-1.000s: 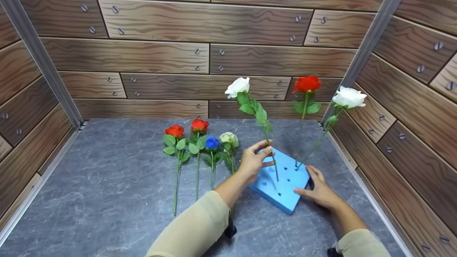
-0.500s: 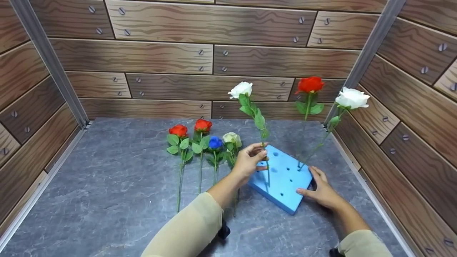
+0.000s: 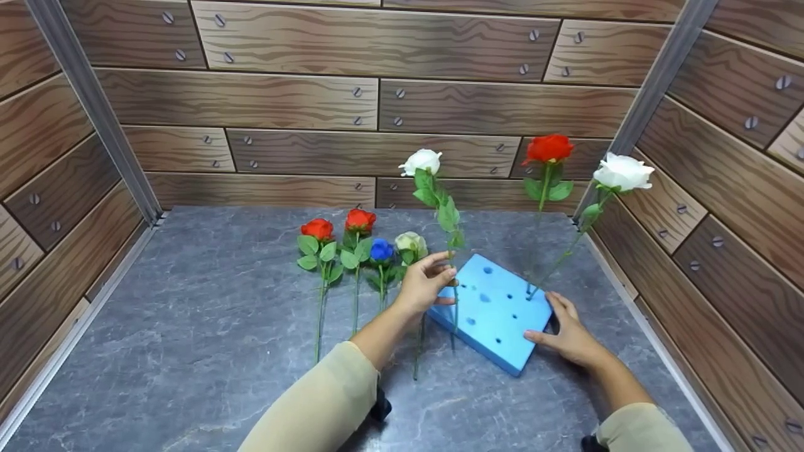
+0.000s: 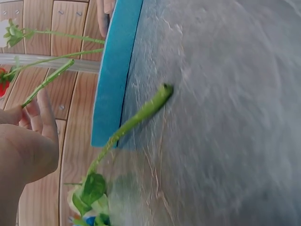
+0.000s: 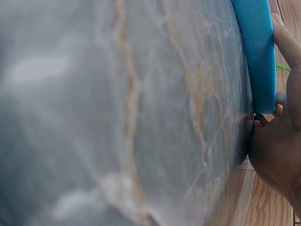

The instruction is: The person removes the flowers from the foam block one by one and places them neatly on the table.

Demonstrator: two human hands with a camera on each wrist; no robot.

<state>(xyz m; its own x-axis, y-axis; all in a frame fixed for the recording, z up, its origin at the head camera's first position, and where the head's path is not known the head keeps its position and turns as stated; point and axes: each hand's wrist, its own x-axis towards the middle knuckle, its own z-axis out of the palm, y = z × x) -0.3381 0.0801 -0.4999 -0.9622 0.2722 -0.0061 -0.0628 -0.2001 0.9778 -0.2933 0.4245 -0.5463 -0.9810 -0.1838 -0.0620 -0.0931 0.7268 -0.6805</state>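
Observation:
My left hand (image 3: 422, 287) pinches a white rose (image 3: 421, 162) by its green stem, bloom up and tilted a little left. In the left wrist view the cut end of that stem (image 4: 60, 70) hangs free in the air. Below and right of it lies a blue foam block (image 3: 480, 336) with several holes in its top. A red rose (image 3: 549, 149) and another white rose (image 3: 623, 172) stand in the block near its right corner. My right hand (image 3: 570, 336) grips that corner, thumb on the near side and fingers on the far side.
On the grey marbled table (image 3: 207, 326), left of the block, lie two red roses (image 3: 317, 230), a blue rose (image 3: 381, 250) and a cream rose (image 3: 411, 243), stems toward me. Wood-patterned walls (image 3: 301, 100) enclose the back and sides.
My left hand has drawn the white rose leftward, so its stem end has gone from over the block's holes to its near-left edge. My right hand stays on the block.

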